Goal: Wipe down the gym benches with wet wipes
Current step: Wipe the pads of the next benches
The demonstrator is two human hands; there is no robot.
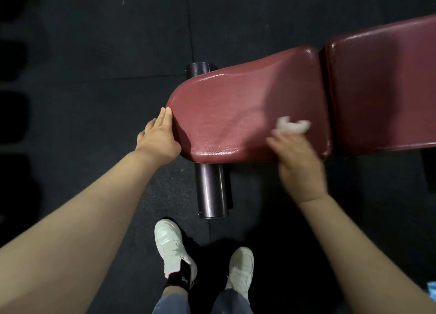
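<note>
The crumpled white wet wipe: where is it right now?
In the head view, the crumpled white wet wipe lies under the right hand's fingertips on the maroon padded seat, near its right end beside the gap to the maroon back pad.

Dim gym lighting from overhead, glossy highlights along the rim of the maroon seat pad [236,115], soft shadows on it and on the black floor [94,54], right hand [299,162] and white wipe [292,124] motion-blurred, left hand [158,139] sharp, wide-angle bending and darkening toward the edges.
</note>
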